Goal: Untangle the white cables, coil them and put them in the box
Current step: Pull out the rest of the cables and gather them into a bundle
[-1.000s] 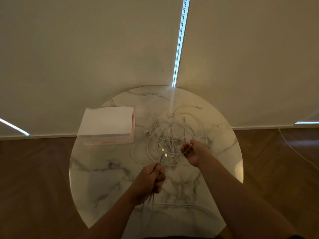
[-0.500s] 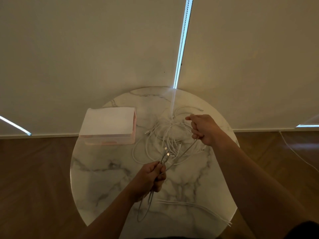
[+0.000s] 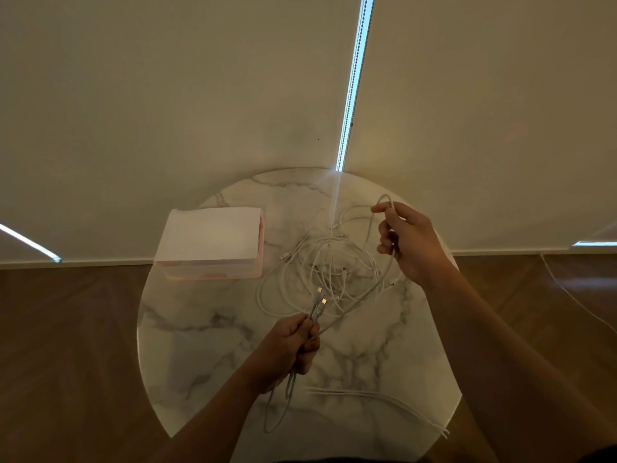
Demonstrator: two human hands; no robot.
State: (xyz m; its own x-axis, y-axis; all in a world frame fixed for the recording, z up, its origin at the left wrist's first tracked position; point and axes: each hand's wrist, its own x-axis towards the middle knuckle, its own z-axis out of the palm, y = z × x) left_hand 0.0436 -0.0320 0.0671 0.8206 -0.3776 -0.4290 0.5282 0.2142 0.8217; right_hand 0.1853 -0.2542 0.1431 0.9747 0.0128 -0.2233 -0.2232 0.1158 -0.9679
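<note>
A tangle of white cables lies on the middle of the round marble table. My left hand is closed around a bundle of cable strands; two plug ends stick up from its fist and loops hang below it. My right hand, raised over the table's right side, pinches a loop of one white cable that stretches taut down to my left hand. The pale pink box with its white top stands at the table's back left, apart from both hands.
More white cable strands lie along the table's front right edge and trail over it. Behind the table hang pale roller blinds with a bead chain. Dark wooden floor surrounds the table.
My right hand has risen and moved back and to the right, drawing a cable loop out of the tangle. My left hand has stayed in place with its bundle.
</note>
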